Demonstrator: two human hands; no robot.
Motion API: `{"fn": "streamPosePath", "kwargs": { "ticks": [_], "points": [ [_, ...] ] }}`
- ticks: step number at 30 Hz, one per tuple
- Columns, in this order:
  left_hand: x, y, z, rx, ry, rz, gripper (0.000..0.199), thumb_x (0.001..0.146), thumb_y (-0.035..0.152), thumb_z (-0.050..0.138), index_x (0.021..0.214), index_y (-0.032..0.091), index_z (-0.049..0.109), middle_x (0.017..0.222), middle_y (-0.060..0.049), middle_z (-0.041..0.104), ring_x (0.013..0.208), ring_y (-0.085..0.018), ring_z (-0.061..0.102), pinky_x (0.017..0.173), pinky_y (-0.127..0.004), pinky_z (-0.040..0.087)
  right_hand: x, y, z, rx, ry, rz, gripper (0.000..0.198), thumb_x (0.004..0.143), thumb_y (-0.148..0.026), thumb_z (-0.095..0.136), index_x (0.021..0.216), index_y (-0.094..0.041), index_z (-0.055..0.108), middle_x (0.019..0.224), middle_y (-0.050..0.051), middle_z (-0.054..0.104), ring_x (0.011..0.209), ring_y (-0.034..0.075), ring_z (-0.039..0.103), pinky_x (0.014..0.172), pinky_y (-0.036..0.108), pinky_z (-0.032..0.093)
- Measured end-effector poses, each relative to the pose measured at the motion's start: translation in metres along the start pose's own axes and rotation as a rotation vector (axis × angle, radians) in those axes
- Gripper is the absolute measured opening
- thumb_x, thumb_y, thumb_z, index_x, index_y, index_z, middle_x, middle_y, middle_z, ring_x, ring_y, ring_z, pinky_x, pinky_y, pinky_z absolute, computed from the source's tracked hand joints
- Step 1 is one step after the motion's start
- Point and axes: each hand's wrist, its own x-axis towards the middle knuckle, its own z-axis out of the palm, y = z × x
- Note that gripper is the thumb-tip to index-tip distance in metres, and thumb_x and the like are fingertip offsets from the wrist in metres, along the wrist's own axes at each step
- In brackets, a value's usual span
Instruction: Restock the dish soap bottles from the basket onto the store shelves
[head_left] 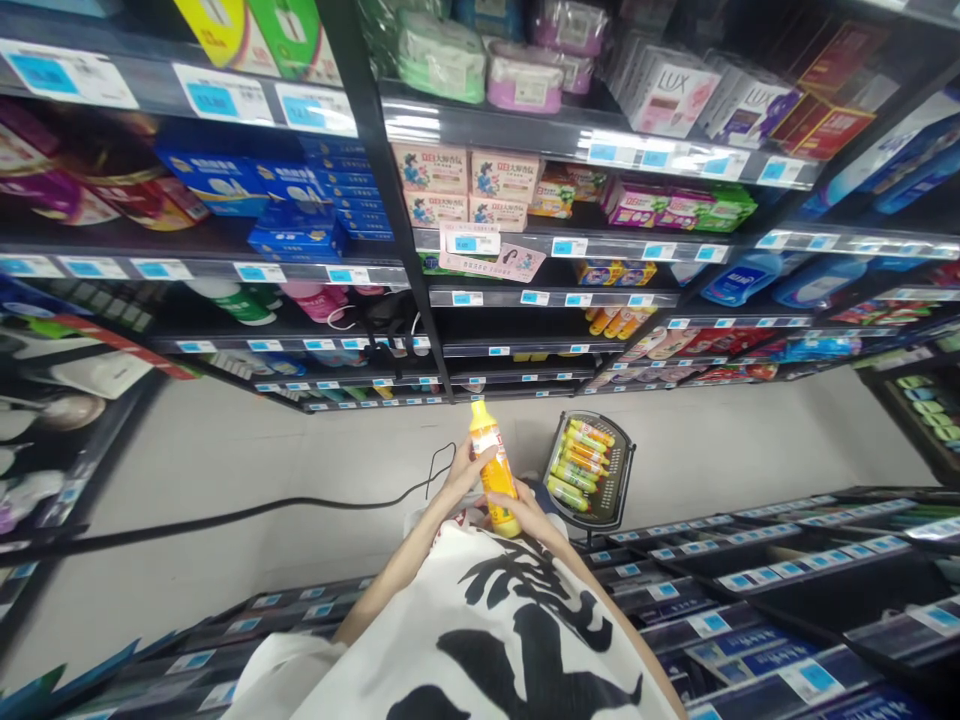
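Observation:
In front of my body I hold a yellow-orange plastic bottle [496, 478] with a yellow cap and a printed label, its cap end pointing away from me. My left hand [466, 470] wraps the bottle's left side near the upper part of the label. Lower down, my right hand [523, 508] grips it from the right, near the base. To the right on the floor stands a dark shopping basket [628, 462] with several similar yellow and green bottles [576, 465] lying in it. The exact wording on the bottle is too small to read.
Ahead rises a dark shelf unit [420, 300] with boxed soaps [504, 178], wipes and price tags. On its left, a black cable [322, 502] runs across the pale floor [247, 450]. Other shelves [660, 555] stand close behind me, and one [82, 450] is at the left.

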Motion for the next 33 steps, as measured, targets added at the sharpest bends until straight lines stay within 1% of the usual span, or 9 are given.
{"fn": "streamPosePath", "kwargs": {
  "ticks": [3, 9, 12, 17, 23, 26, 29, 31, 33],
  "points": [
    [-0.006, 0.000, 0.001, -0.073, -0.011, -0.023, 0.051, 0.080, 0.057, 0.075, 0.112, 0.019, 0.065, 0.109, -0.007, 0.071, 0.099, -0.024, 0.067, 0.085, -0.032, 0.053, 0.000, -0.002, 0.000, 0.022, -0.008, 0.020, 0.060, 0.074, -0.047, 0.083, 0.115, -0.017, 0.053, 0.094, 0.008, 0.076, 0.061, 0.022, 0.073, 0.060, 0.033, 0.059],
    [-0.010, -0.002, 0.003, -0.318, -0.283, -0.087, 0.056, 0.086, 0.046, 0.071, 0.133, 0.018, 0.057, 0.119, -0.013, 0.071, 0.100, -0.028, 0.072, 0.086, -0.038, 0.057, -0.002, -0.003, -0.003, -0.023, -0.038, -0.020, 0.063, 0.075, -0.043, 0.079, 0.125, -0.016, 0.051, 0.093, 0.008, 0.077, 0.062, 0.022, 0.073, 0.063, 0.033, 0.059],
    [-0.008, -0.007, 0.003, -0.357, -0.336, -0.090, 0.060, 0.083, 0.041, 0.070, 0.137, 0.019, 0.055, 0.122, -0.013, 0.071, 0.097, -0.028, 0.073, 0.082, -0.038, 0.058, -0.002, 0.000, -0.004, -0.031, -0.026, -0.034, 0.059, 0.076, -0.043, 0.078, 0.122, -0.015, 0.053, 0.093, 0.008, 0.077, 0.062, 0.022, 0.073, 0.062, 0.033, 0.058],
    [-0.005, -0.015, 0.004, -0.295, -0.223, -0.111, 0.055, 0.081, 0.039, 0.068, 0.132, 0.021, 0.056, 0.115, -0.009, 0.072, 0.087, -0.024, 0.073, 0.078, -0.038, 0.057, 0.003, 0.007, -0.003, -0.023, 0.033, -0.023, 0.067, 0.074, -0.050, 0.082, 0.124, -0.018, 0.050, 0.098, 0.006, 0.074, 0.064, 0.020, 0.073, 0.062, 0.032, 0.059],
    [-0.002, -0.020, 0.002, -0.085, -0.043, -0.029, 0.040, 0.078, 0.033, 0.066, 0.116, 0.022, 0.060, 0.101, -0.004, 0.069, 0.092, -0.022, 0.067, 0.084, -0.033, 0.054, 0.007, 0.013, -0.005, -0.090, 0.054, -0.059, 0.065, 0.075, -0.052, 0.084, 0.119, -0.017, 0.051, 0.089, 0.002, 0.069, 0.066, 0.018, 0.072, 0.066, 0.032, 0.060],
    [-0.002, -0.017, 0.002, -0.025, -0.046, 0.026, 0.039, 0.081, 0.032, 0.066, 0.118, 0.022, 0.060, 0.104, -0.003, 0.067, 0.096, -0.021, 0.064, 0.087, -0.032, 0.052, 0.007, 0.012, -0.003, -0.123, 0.065, -0.079, 0.063, 0.076, -0.053, 0.082, 0.118, -0.017, 0.052, 0.090, 0.002, 0.069, 0.066, 0.018, 0.071, 0.067, 0.034, 0.060],
    [-0.005, -0.011, 0.004, -0.010, -0.070, 0.058, 0.040, 0.082, 0.033, 0.070, 0.118, 0.022, 0.060, 0.105, -0.004, 0.067, 0.096, -0.021, 0.064, 0.086, -0.031, 0.052, 0.004, 0.008, 0.001, -0.149, 0.137, -0.075, 0.062, 0.071, -0.051, 0.086, 0.111, -0.019, 0.051, 0.088, 0.002, 0.069, 0.063, 0.018, 0.070, 0.067, 0.034, 0.059],
    [-0.007, -0.006, 0.005, -0.043, -0.101, 0.041, 0.047, 0.081, 0.037, 0.075, 0.122, 0.022, 0.059, 0.107, -0.005, 0.069, 0.097, -0.022, 0.066, 0.086, -0.032, 0.053, 0.001, 0.005, 0.002, -0.111, 0.184, -0.053, 0.064, 0.067, -0.050, 0.087, 0.109, -0.021, 0.048, 0.085, 0.000, 0.068, 0.060, 0.019, 0.069, 0.063, 0.035, 0.058],
    [-0.009, -0.002, 0.006, -0.106, -0.135, 0.021, 0.056, 0.081, 0.042, 0.078, 0.128, 0.023, 0.056, 0.115, -0.007, 0.070, 0.102, -0.023, 0.067, 0.087, -0.032, 0.053, -0.003, 0.001, 0.003, -0.026, 0.155, -0.033, 0.065, 0.067, -0.051, 0.084, 0.111, -0.022, 0.047, 0.083, 0.001, 0.069, 0.059, 0.020, 0.069, 0.060, 0.035, 0.057]
  ]
}}
